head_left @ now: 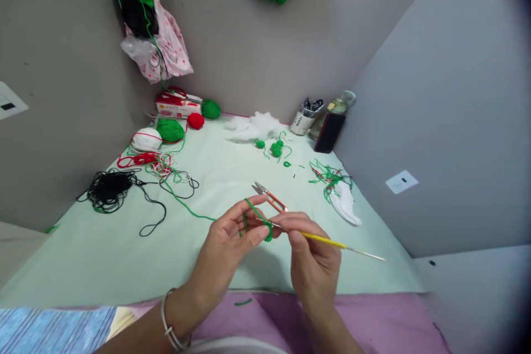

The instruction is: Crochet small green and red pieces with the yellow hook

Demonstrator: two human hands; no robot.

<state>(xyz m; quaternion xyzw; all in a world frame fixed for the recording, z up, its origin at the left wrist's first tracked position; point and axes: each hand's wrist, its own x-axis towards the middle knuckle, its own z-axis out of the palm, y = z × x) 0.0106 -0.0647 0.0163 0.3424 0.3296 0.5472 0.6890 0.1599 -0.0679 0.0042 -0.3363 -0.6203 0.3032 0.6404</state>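
Note:
Between thumb and fingers, my left hand [238, 232] pinches a small green crochet piece [269, 230]. Green yarn [194, 213] runs from the left over its raised index finger. My right hand [313, 254] grips a crochet hook [321, 239] with a yellow handle. The hook's left tip meets the green piece at the left fingertips; its other metal end points right. Just beyond both hands, thread snips [271, 198] with orange-red handles lie on the pale green tabletop [224, 171].
Black yarn [110, 188], a white yarn ball [146, 139] and a green yarn ball [170, 130] lie left. White stuffing [257, 126] and small green crochet pieces [276, 147] are at the back. A phone [330, 133] leans right, behind yarn scraps [329, 177].

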